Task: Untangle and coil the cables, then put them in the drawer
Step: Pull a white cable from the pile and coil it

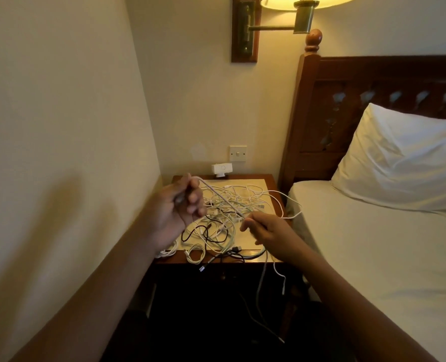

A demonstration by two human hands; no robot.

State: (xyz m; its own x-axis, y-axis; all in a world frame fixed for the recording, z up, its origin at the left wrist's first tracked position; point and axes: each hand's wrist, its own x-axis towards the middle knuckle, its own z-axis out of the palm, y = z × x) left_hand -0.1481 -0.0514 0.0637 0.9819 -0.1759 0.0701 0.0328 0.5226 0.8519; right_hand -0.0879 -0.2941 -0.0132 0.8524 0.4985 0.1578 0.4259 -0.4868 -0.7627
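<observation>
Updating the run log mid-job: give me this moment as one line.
stage: untangling | left hand: grips white cable | right hand: pinches same cable, held taut | cable tangle: on nightstand

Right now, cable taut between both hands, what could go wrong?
1. Pale white cable, taut between left hand and right hand, crosses the tangled pile of white and black cables; if looped in, pulling tightens knots.
2. Thin cable ends hang off the wooden nightstand; tugging could drag more down.
</observation>
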